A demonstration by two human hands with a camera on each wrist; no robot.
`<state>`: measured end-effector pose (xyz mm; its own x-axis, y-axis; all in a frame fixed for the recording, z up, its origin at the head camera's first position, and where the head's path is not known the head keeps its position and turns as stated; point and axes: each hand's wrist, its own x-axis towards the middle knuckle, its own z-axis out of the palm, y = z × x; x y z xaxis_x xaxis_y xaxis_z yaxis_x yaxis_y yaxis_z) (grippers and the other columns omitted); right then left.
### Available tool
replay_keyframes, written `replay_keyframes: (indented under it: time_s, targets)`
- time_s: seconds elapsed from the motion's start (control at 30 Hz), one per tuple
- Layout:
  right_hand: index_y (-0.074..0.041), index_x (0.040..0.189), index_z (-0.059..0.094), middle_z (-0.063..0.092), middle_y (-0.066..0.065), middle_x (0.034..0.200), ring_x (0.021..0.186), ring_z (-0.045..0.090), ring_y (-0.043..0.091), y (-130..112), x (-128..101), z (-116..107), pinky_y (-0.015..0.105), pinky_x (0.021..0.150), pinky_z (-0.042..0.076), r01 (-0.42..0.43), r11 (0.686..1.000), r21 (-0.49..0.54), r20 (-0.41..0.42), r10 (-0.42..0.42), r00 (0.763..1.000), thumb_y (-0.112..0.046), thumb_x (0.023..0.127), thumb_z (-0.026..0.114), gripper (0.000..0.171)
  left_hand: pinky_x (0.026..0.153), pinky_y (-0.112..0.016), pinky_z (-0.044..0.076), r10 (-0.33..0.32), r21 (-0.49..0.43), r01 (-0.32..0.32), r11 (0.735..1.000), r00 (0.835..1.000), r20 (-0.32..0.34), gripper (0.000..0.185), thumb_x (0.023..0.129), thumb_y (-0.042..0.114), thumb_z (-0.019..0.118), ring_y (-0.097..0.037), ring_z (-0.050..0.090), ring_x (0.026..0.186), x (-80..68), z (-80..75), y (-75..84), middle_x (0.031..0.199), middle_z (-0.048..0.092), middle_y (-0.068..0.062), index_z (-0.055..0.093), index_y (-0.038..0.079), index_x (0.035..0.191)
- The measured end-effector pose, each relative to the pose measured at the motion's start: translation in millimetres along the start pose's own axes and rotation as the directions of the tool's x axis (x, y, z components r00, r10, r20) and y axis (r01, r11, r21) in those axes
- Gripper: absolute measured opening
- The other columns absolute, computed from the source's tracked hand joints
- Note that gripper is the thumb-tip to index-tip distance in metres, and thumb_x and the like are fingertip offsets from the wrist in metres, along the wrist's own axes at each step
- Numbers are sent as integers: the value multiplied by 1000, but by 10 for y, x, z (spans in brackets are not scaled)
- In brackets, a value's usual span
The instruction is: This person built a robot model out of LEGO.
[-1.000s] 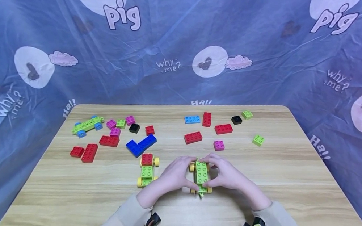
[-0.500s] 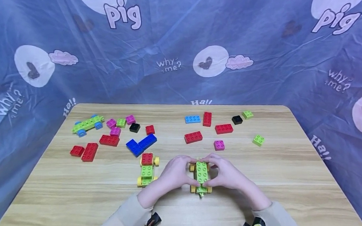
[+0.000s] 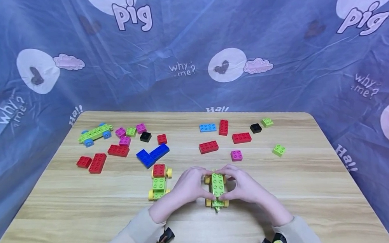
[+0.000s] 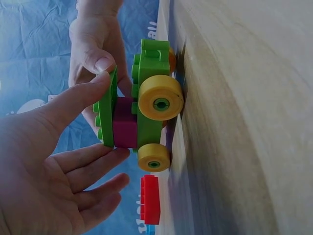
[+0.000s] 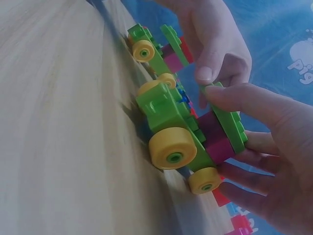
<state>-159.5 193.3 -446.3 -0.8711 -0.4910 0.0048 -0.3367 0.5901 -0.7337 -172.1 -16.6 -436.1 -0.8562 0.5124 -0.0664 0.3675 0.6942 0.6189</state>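
Observation:
Near the front middle of the table, both hands are on a small toy car with yellow wheels and a green base (image 4: 152,66). A purple brick (image 4: 125,122) sits on the base, with a long green brick (image 3: 217,183) on top of it, overhanging toward me. My left hand (image 3: 190,186) grips the long green brick from the left, thumb at its near end and fingers at the far end. From the right, my right hand (image 3: 241,186) grips the same brick likewise. The wheels (image 4: 160,98) are at the tabletop.
Left of the hands stands a similar yellow-wheeled car (image 3: 158,183) with a red brick on top. A blue-wheeled car base (image 3: 95,133) is at the back left. Loose bricks lie farther back, including blue bricks (image 3: 153,155), a pink brick (image 3: 236,155) and a red brick (image 3: 208,147).
My left thumb has shifted slightly forward along the long green brick. Both hands otherwise keep their grip, and the car stays in place.

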Motion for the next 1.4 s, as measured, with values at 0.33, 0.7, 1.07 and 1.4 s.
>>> replay_keyframes:
  time_s: [0.33, 0.7, 1.07, 1.4]
  targets:
    - [-7, 128, 62, 61, 0, 114, 109, 59, 21, 7, -6, 15, 43, 95, 53, 3, 1000, 2, -10, -3, 1000, -23, 67, 88, 68, 104, -43, 47, -18, -26, 18, 999, 1000, -2, 73, 61, 34, 92, -27, 60, 119, -15, 15, -2, 124, 68, -7, 67, 10, 125]
    - [-7, 129, 62, 60, 0, 115, 109, 58, 21, -8, -8, 6, 43, 95, 52, 3, 1000, -23, 2, -3, 1000, -24, 68, 88, 68, 104, -43, 46, -26, -20, 26, 999, 1000, 2, 73, 62, 34, 92, -27, 59, 120, -23, 12, 14, 125, 68, -6, 66, 10, 127]
    - [-8, 128, 62, 60, -1, 114, 109, 58, 21, -64, -9, -12, 46, 96, 51, -43, 999, -27, 5, 43, 999, -21, 68, 87, 67, 105, -44, 45, -56, -7, 57, 998, 998, 31, 76, 64, 36, 91, -28, 58, 122, -10, -1, 43, 129, 66, -6, 63, 10, 130]
    - [-8, 129, 60, 59, 0, 115, 110, 59, 22, -41, 1, -15, 47, 97, 50, -24, 999, -43, 17, 25, 1000, -21, 69, 87, 67, 106, -44, 45, -35, 28, 34, 999, 999, 41, 79, 66, 39, 89, -28, 56, 124, -28, 0, 50, 132, 63, -6, 60, 9, 133]
